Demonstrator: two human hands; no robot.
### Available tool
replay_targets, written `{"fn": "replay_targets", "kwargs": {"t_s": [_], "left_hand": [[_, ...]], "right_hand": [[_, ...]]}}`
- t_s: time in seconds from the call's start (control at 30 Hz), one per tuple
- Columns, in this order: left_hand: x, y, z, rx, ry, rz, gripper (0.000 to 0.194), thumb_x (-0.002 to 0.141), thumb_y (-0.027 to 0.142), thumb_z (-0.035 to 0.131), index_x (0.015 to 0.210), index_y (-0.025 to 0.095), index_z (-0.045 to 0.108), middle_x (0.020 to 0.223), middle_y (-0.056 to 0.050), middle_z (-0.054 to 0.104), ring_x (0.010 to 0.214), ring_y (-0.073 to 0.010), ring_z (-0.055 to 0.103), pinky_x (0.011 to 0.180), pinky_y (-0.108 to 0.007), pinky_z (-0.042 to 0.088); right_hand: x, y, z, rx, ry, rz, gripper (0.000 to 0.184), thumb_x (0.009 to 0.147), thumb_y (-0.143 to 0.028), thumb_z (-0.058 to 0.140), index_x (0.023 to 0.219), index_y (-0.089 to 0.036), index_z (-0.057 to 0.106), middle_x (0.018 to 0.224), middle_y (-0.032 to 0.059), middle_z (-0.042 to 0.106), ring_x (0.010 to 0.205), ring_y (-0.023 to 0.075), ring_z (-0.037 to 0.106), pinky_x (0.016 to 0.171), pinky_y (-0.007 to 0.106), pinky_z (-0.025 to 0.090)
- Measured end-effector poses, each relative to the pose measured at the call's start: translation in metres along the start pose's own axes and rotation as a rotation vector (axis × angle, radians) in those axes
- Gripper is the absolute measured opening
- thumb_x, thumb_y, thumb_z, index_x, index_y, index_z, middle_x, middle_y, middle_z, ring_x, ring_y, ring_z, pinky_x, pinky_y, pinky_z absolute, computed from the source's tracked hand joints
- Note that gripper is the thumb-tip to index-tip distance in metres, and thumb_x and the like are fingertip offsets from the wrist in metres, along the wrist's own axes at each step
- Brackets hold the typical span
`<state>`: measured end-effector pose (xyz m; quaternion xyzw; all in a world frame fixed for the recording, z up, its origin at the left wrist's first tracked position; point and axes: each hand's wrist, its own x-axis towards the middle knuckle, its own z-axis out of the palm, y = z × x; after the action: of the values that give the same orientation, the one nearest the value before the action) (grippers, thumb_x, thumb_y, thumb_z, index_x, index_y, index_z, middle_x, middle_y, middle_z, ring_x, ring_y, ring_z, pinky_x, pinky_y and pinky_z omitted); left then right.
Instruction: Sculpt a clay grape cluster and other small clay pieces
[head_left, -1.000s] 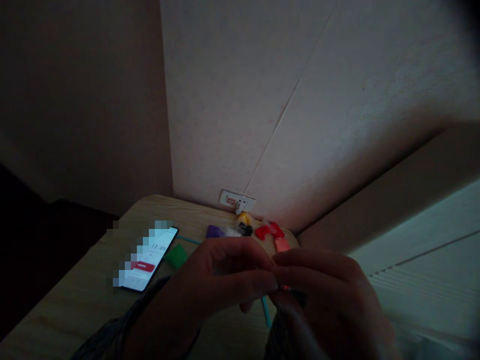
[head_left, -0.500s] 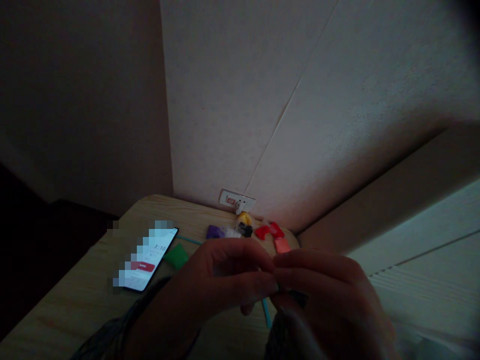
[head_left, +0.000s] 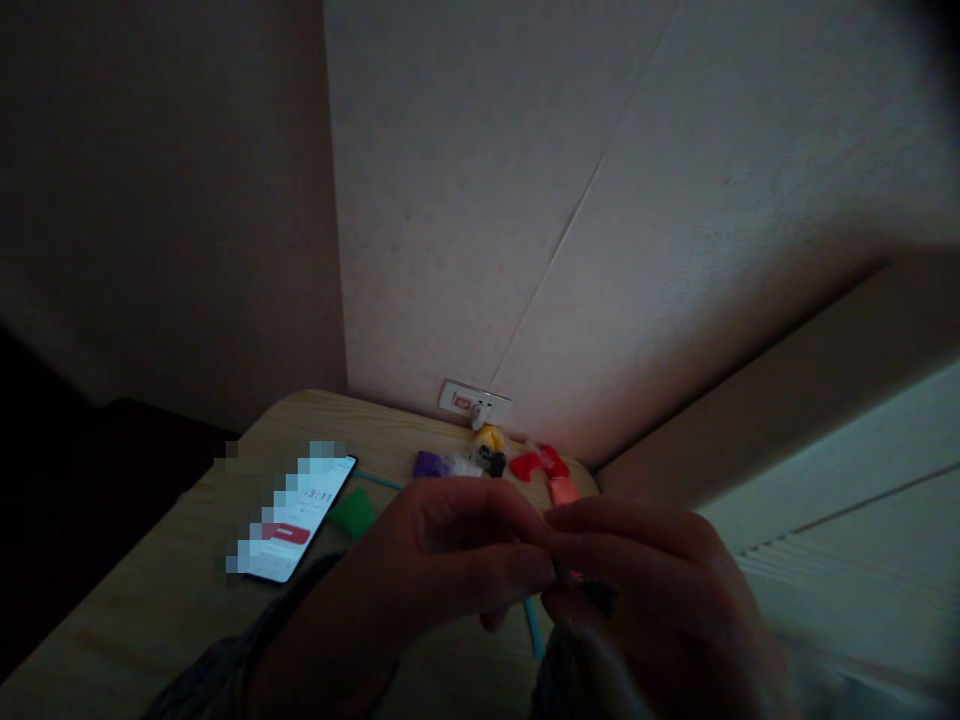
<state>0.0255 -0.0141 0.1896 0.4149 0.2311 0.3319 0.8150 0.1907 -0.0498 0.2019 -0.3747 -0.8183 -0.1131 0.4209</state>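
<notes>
My left hand (head_left: pixel 457 560) and my right hand (head_left: pixel 652 580) meet fingertip to fingertip above the wooden tabletop (head_left: pixel 112 630). Both are closed in a pinch around something small that the fingers hide; a faint pale bit shows between the tips. Below them, part of a thin teal strip (head_left: pixel 533 628) lies on the table. A green piece (head_left: pixel 354 513) rests left of my left hand. Past the fingers lie a purple packet (head_left: pixel 430 464), a red packet (head_left: pixel 551 461) and a salmon-coloured piece (head_left: pixel 564 491).
At the left a phone (head_left: pixel 300 520) lies with its screen lit. A yellow item (head_left: pixel 490 440) and a black item (head_left: pixel 493 463) sit near the wall socket (head_left: pixel 474 399), which has a white plug in it. A pale panelled piece of furniture (head_left: pixel 862 480) borders the table's right side.
My hands stay almost in place, with only a slight shift at the pinched fingertips. The phone's display has gone from 3:10 to 3:11.
</notes>
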Motion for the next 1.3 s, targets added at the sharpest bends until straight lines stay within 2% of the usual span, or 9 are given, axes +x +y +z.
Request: {"fn": "replay_targets", "kwargs": {"t_s": [0.1,0.3,0.67,0.9,1.07,1.23,1.3], "left_hand": [[0.000,0.000,0.000,0.004,-0.002,0.004,0.013,0.067,0.019,0.070,0.059,0.014,0.061,0.059,0.004,0.054,0.050,-0.0055,0.041,0.047,-0.018,0.030],[0.000,0.002,0.002,0.015,0.006,-0.008,0.011,0.065,0.018,0.070,0.061,0.015,0.060,0.060,0.004,0.054,0.051,-0.0063,0.042,0.047,-0.019,0.030],[0.001,-0.002,0.000,0.005,0.006,0.008,0.010,0.068,0.017,0.068,0.060,0.015,0.063,0.059,0.004,0.055,0.051,-0.0063,0.041,0.048,-0.020,0.030],[0.000,0.003,0.001,0.015,0.002,-0.010,0.010,0.067,0.017,0.070,0.060,0.015,0.063,0.059,0.005,0.052,0.051,-0.0057,0.040,0.048,-0.019,0.029],[0.000,-0.001,0.000,0.027,0.001,-0.016,0.014,0.065,0.022,0.072,0.060,0.015,0.061,0.058,0.005,0.051,0.050,-0.0061,0.038,0.047,-0.020,0.028],[0.001,-0.008,-0.003,0.003,-0.026,0.029,0.017,0.067,0.029,0.072,0.062,0.016,0.063,0.058,0.005,0.049,0.050,-0.0065,0.035,0.048,-0.020,0.028],[0.002,-0.009,-0.003,0.005,-0.026,0.024,0.018,0.066,0.030,0.073,0.061,0.016,0.062,0.058,0.005,0.049,0.049,-0.0065,0.035,0.048,-0.020,0.028]], "right_hand": [[-0.003,0.000,0.000,-0.014,-0.029,0.002,0.009,0.082,-0.028,0.062,0.089,-0.025,0.067,0.080,0.0013,0.070,0.066,0.0158,0.067,0.052,0.023,0.056],[-0.002,0.000,0.000,0.022,0.029,0.002,0.008,0.082,-0.027,0.063,0.089,-0.025,0.066,0.080,0.0002,0.070,0.066,0.0150,0.067,0.052,0.024,0.057],[-0.002,0.005,-0.001,0.005,-0.050,-0.003,0.007,0.082,-0.028,0.064,0.086,-0.027,0.069,0.077,-0.0003,0.069,0.060,0.0152,0.066,0.047,0.023,0.056],[-0.001,0.000,0.000,0.041,-0.005,0.026,0.011,0.080,-0.030,0.065,0.089,-0.025,0.068,0.078,0.0010,0.069,0.064,0.0155,0.067,0.050,0.023,0.056],[-0.009,-0.005,0.006,0.090,0.075,0.082,0.016,0.085,-0.027,0.057,0.098,-0.020,0.064,0.086,0.0050,0.069,0.071,0.0172,0.067,0.053,0.025,0.056],[-0.007,-0.003,0.003,0.116,0.039,0.050,0.011,0.083,-0.024,0.058,0.092,-0.022,0.066,0.083,0.0027,0.068,0.069,0.0157,0.066,0.053,0.025,0.055],[-0.007,-0.003,0.005,0.139,0.065,0.075,0.010,0.084,-0.023,0.058,0.091,-0.021,0.065,0.083,0.0026,0.067,0.069,0.0153,0.065,0.053,0.025,0.054]]}}
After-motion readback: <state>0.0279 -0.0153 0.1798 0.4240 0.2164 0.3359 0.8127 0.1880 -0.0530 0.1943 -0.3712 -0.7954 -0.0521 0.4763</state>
